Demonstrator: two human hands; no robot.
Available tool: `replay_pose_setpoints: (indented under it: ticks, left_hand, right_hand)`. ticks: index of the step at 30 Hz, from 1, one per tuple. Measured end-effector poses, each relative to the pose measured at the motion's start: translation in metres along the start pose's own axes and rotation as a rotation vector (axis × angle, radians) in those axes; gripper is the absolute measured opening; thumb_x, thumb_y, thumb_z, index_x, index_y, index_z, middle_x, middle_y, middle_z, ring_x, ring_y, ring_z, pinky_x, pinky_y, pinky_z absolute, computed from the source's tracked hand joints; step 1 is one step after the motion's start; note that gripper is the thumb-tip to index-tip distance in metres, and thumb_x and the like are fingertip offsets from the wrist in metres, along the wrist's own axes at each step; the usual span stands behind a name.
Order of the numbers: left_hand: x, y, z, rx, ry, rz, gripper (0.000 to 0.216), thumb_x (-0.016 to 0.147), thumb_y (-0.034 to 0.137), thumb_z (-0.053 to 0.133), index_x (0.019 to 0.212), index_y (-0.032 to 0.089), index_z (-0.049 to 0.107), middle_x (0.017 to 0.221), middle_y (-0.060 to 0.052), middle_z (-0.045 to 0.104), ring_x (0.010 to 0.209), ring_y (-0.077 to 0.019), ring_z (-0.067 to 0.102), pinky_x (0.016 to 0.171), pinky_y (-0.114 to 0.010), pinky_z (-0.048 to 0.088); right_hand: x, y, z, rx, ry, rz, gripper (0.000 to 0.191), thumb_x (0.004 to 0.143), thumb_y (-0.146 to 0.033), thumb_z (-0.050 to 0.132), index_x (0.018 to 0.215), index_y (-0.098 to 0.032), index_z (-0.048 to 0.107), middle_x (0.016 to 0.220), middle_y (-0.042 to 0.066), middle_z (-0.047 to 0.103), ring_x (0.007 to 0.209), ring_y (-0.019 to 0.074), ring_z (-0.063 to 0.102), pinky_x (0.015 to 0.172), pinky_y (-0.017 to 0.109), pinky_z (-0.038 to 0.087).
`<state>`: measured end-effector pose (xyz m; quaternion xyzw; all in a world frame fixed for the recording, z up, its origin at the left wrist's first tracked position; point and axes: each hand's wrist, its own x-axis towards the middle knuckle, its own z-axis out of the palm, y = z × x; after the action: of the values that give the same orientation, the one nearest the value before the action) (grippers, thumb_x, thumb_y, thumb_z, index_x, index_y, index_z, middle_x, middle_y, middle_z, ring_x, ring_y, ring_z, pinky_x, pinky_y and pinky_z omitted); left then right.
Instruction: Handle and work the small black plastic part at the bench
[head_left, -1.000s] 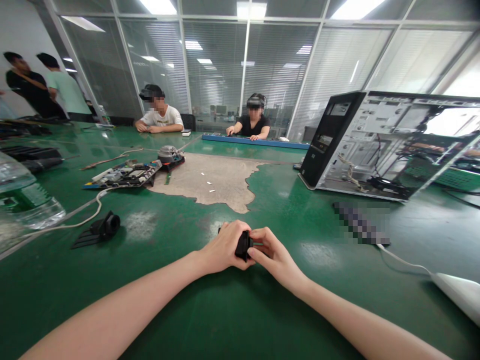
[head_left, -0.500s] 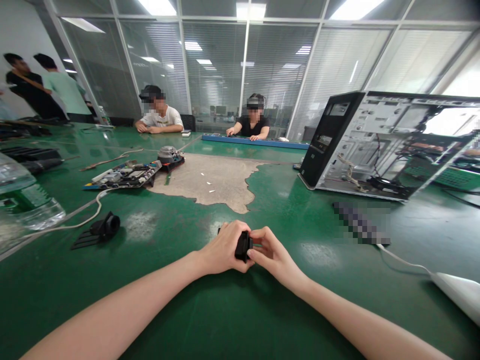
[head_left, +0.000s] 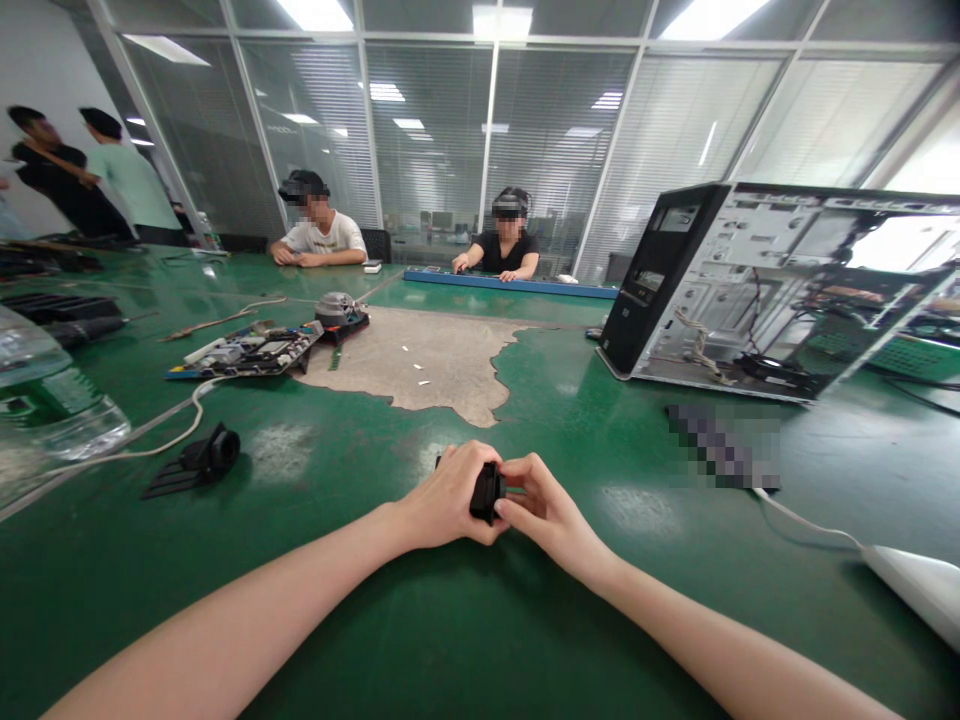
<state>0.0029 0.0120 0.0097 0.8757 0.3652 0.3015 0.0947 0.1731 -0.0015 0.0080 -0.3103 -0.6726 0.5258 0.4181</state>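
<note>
A small black plastic part (head_left: 486,492) is held between both of my hands just above the green table (head_left: 450,630). My left hand (head_left: 448,495) wraps its fingers round the part's left side. My right hand (head_left: 541,505) pinches the part's right side with thumb and fingertips. Most of the part is hidden by my fingers.
An open computer case (head_left: 780,290) lies at the right. A circuit board (head_left: 247,352) and a round fan part (head_left: 339,310) sit at the left, a black piece (head_left: 202,458) with a white cable nearer, a water bottle (head_left: 45,400) at far left. Two people sit across; two stand at far left.
</note>
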Motion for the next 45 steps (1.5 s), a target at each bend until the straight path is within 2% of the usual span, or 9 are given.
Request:
replay_pose_setpoints:
  ticks: [5, 10, 15, 21, 26, 30, 35, 40, 45]
  left_hand:
    - [0.0001, -0.0006, 0.0007, -0.003, 0.001, 0.005, 0.056, 0.059, 0.03, 0.064, 0.105, 0.021, 0.033, 0.103, -0.006, 0.048, 0.091, -0.0223, 0.049, 0.079, -0.035, 0.035]
    - [0.0001, -0.0001, -0.0001, 0.012, 0.001, 0.014, 0.054, 0.06, 0.029, 0.062, 0.105, 0.02, 0.032, 0.102, -0.006, 0.047, 0.09, -0.0219, 0.048, 0.078, -0.035, 0.035]
    - [-0.0004, 0.0004, -0.0008, 0.02, -0.015, 0.006, 0.054, 0.06, 0.028, 0.062, 0.105, 0.019, 0.033, 0.1, -0.006, 0.048, 0.09, -0.0222, 0.048, 0.078, -0.035, 0.035]
    - [0.0003, 0.0005, -0.0009, 0.008, -0.017, 0.001, 0.055, 0.06, 0.03, 0.064, 0.104, 0.019, 0.033, 0.101, -0.006, 0.047, 0.088, -0.0215, 0.048, 0.077, -0.035, 0.035]
    - [0.0009, 0.0, -0.0019, -0.01, -0.029, -0.005, 0.057, 0.059, 0.031, 0.066, 0.104, 0.02, 0.033, 0.101, -0.005, 0.047, 0.088, -0.0213, 0.048, 0.077, -0.034, 0.035]
    - [0.0008, -0.0009, -0.0015, 0.0, -0.037, 0.001, 0.056, 0.06, 0.031, 0.065, 0.105, 0.019, 0.033, 0.1, -0.006, 0.047, 0.088, -0.0214, 0.048, 0.077, -0.035, 0.034]
    - [0.0013, -0.001, -0.0015, -0.004, -0.034, 0.0, 0.058, 0.06, 0.034, 0.066, 0.105, 0.019, 0.033, 0.101, -0.006, 0.047, 0.09, -0.022, 0.047, 0.077, -0.035, 0.035]
    - [0.0014, -0.0003, -0.002, -0.008, -0.034, -0.003, 0.055, 0.061, 0.031, 0.065, 0.104, 0.02, 0.033, 0.1, -0.006, 0.047, 0.089, -0.0216, 0.047, 0.076, -0.034, 0.035]
    - [0.0012, -0.0005, -0.0016, 0.001, -0.031, -0.01, 0.052, 0.061, 0.028, 0.063, 0.104, 0.019, 0.033, 0.1, -0.006, 0.047, 0.088, -0.0216, 0.047, 0.076, -0.034, 0.035]
  right_hand:
    - [0.0012, 0.0012, -0.0001, -0.018, 0.033, 0.024, 0.018, 0.078, -0.032, 0.056, 0.089, -0.022, 0.046, 0.092, 0.001, 0.051, 0.092, 0.015, 0.053, 0.077, 0.029, 0.048]
    - [0.0007, -0.0011, 0.0005, -0.021, 0.0, 0.071, 0.023, 0.078, -0.031, 0.056, 0.096, -0.022, 0.044, 0.095, 0.003, 0.052, 0.09, 0.0154, 0.054, 0.079, 0.032, 0.047]
    - [0.0002, -0.0028, 0.0008, -0.017, -0.027, 0.006, 0.021, 0.076, -0.026, 0.058, 0.091, -0.022, 0.044, 0.095, 0.002, 0.05, 0.095, 0.0158, 0.052, 0.084, 0.033, 0.045]
    - [0.0014, 0.0011, 0.0009, -0.021, 0.02, 0.03, 0.016, 0.079, -0.028, 0.054, 0.09, -0.022, 0.044, 0.094, 0.002, 0.049, 0.092, 0.0154, 0.052, 0.075, 0.029, 0.048]
    - [0.0002, 0.0024, 0.0, -0.045, 0.004, 0.049, 0.023, 0.079, -0.026, 0.055, 0.099, -0.022, 0.043, 0.096, 0.003, 0.051, 0.092, 0.0155, 0.053, 0.08, 0.032, 0.047]
    - [-0.0011, 0.0017, -0.0006, -0.01, -0.054, -0.01, 0.022, 0.077, -0.023, 0.058, 0.094, -0.022, 0.045, 0.096, 0.001, 0.049, 0.093, 0.0156, 0.054, 0.085, 0.033, 0.045]
    - [0.0002, 0.003, -0.001, -0.011, 0.01, -0.023, 0.013, 0.08, -0.026, 0.054, 0.09, -0.022, 0.047, 0.093, 0.001, 0.049, 0.091, 0.0141, 0.053, 0.081, 0.03, 0.046]
    - [0.0011, 0.0024, -0.0004, -0.032, 0.033, 0.059, 0.02, 0.079, -0.027, 0.055, 0.095, -0.022, 0.044, 0.095, 0.003, 0.052, 0.091, 0.0154, 0.054, 0.079, 0.031, 0.047]
    - [-0.0003, 0.0013, -0.0006, 0.016, -0.029, 0.024, 0.023, 0.076, -0.024, 0.059, 0.093, -0.022, 0.043, 0.095, 0.002, 0.052, 0.094, 0.0156, 0.054, 0.086, 0.035, 0.045]
